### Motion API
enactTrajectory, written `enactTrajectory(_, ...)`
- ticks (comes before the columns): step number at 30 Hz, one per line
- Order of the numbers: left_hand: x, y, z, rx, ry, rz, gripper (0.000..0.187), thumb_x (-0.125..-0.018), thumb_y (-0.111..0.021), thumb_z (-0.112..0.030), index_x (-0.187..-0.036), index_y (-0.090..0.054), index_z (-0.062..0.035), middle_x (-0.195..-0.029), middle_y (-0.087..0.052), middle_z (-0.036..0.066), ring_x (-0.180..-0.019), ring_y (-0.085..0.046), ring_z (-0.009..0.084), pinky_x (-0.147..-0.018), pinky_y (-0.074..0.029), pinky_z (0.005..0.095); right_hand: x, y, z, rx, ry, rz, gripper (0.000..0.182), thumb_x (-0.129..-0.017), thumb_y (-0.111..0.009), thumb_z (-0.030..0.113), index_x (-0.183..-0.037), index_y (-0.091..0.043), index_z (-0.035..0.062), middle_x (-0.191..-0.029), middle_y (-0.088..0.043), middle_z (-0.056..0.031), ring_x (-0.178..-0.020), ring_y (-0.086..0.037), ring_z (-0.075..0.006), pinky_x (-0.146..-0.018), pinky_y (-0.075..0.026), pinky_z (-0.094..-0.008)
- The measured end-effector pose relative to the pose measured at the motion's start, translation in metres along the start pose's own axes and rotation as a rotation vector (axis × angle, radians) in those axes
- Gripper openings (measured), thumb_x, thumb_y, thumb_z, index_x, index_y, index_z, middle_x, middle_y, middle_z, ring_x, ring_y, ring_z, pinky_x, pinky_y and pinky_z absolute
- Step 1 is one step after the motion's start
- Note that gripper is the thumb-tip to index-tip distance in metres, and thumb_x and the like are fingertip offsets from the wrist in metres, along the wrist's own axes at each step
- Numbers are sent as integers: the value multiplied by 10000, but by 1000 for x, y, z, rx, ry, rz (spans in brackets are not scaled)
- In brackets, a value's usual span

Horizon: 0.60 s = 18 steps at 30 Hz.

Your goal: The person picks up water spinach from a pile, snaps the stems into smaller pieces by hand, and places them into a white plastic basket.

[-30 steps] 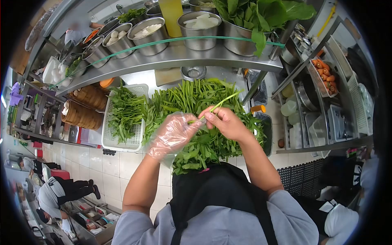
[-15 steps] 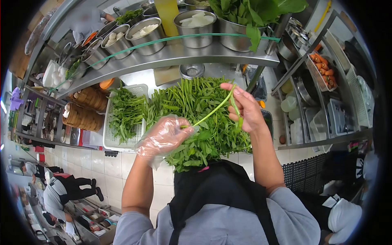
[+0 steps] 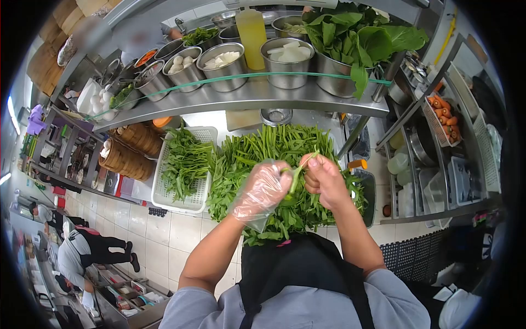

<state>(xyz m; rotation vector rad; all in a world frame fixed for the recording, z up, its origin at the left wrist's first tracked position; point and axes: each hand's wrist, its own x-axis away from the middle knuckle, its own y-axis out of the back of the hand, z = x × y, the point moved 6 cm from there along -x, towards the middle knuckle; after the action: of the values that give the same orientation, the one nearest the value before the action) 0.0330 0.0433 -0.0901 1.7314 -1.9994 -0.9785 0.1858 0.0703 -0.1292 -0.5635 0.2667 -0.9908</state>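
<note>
My left hand (image 3: 266, 189), in a clear plastic glove, is closed on a green water spinach stem (image 3: 296, 176). My bare right hand (image 3: 325, 181) pinches the same stem between thumb and forefinger, its other fingers curled in. The two hands are close together, with leaves hanging between them. Below and around them spreads a big heap of water spinach (image 3: 249, 143), stems toward the back and leaves toward my apron. To the left, a white perforated basket (image 3: 182, 207) holds a smaller bunch of the greens (image 3: 185, 159).
Steel pots of cut vegetables, including one of white slices (image 3: 287, 75), line the shelf (image 3: 241, 98) above. Bamboo steamers (image 3: 127, 160) stand left of the basket. A metal bowl (image 3: 275, 117) sits behind the heap. Carrots (image 3: 445, 116) fill a rack basket at right. Another person (image 3: 82, 249) is at far left.
My hands have come together; before, they held the stem stretched out between them. The left hand moved right and the stem is now bent short. The whole view has shifted slightly.
</note>
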Motion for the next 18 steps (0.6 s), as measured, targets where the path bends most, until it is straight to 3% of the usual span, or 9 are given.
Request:
enactTrajectory(3,-2,3,28,536,284,-104,62,-916,-661,-154,-860,-680,-136,-788,-617,-24,-729,-538,97,-661,-455,310,15,-5,8,225,269,-76,252,-1082,-546,293,-1090,-618,52,-629,-372,97,-513,-294,-19,-479,-237,-228)
enactTrajectory(5,5,30,36,706,288,-290,158,-913,-705,-314,-875,-689,-162,-816,-592,-62,-753,-506,78,-678,-417,288,35,0,36,333,409,-220,253,-1076,-561,281,-1079,-647,43,-651,-417,98,-550,-341,-9,-498,-261,-214)
enactTrajectory(9,27,123,49,387,362,-468,255,-937,-695,-383,-906,-703,-130,-807,-604,-16,-710,-507,100,-646,-406,303,74,68,92,542,584,-504,228,-1072,-550,245,-1052,-667,51,-732,-510,75,-581,-367,1,-497,-266,-196)
enactTrajectory(12,24,166,53,34,107,-490,309,-1013,-558,-323,-920,-703,-66,-803,-616,59,-714,-562,163,-667,-452,355,98,149,113,655,508,-691,190,-1071,-541,221,-1057,-624,51,-739,-477,74,-621,-396,-26,-536,-295,-213)
enactTrajectory(13,21,167,52,-80,14,-496,324,-1032,-532,-322,-930,-699,-64,-807,-621,62,-719,-576,168,-673,-464,355,100,188,106,880,420,-752,212,-1046,-570,229,-1090,-644,35,-820,-561,14,-700,-504,-90,-608,-396,-263)
enactTrajectory(15,17,135,82,106,266,-355,345,-1045,-523,-359,-1031,-687,-55,-840,-644,66,-754,-610,188,-705,-499,346,105,260,70,1106,326,-804,249,-1022,-599,238,-1123,-663,20,-902,-646,-47,-779,-612,-155,-681,-497,-313)
enactTrajectory(16,16,109,105,275,486,-198,412,-1040,-523,-428,-1123,-657,-47,-889,-644,99,-807,-622,217,-794,-535,385,108,295,36,1513,100,-817,284,-991,-628,242,-1164,-658,19,-1034,-650,-111,-919,-634,-251,-795,-511,-382)
enactTrajectory(17,10,88,104,203,509,-237,490,-1025,-526,-471,-1204,-640,-30,-983,-655,157,-896,-631,265,-900,-531,443,112,312,16,1908,-151,-803,334,-960,-656,246,-1204,-652,18,-1167,-655,-176,-1059,-656,-346,-909,-526,-451)
enactTrajectory(18,-3,63,119,118,515,-172,569,-1013,-533,-497,-1275,-634,-2,-1192,-665,241,-1082,-649,334,-1006,-502,465,114,301,13,1909,-147,-802,334,-960,-656,246,-1204,-652,18,-1167,-655,-176,-1059,-656,-346,-909,-526,-451)
